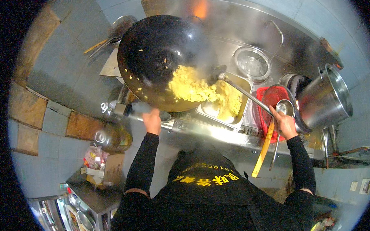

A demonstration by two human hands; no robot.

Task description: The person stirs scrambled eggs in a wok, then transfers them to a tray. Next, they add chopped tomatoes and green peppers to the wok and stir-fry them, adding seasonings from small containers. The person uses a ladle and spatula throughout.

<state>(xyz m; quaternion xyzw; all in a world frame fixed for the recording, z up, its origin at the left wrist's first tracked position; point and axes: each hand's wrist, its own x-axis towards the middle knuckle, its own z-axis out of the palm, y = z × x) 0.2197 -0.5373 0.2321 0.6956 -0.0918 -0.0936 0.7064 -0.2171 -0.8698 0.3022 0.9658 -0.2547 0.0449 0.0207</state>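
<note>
A large black wok [151, 40] is tilted toward a rectangular steel pan [249, 90]. Yellow crumbly food [187, 85], perhaps scrambled egg or egg fried rice, spills over the wok's lower edge, and part of it lies in the pan. My left hand [152, 122] is closed at the wok's near side, seemingly on its handle with a greyish cloth; the exact grip is blurred. My right hand [283, 124] grips the long metal handle [247, 94] of a cooking ladle or turner. Its dark head meets the food at the wok's edge, partly veiled by steam.
Right of the pan, a red plastic basket [260, 96] holds a yellow-handled strainer [268, 146] and a steel ladle [285, 106]. A tall steel pot [319, 103] stands beyond. Behind are a round water basin [253, 63] and a thin tap [280, 35]. An oil jug [120, 137] stands left.
</note>
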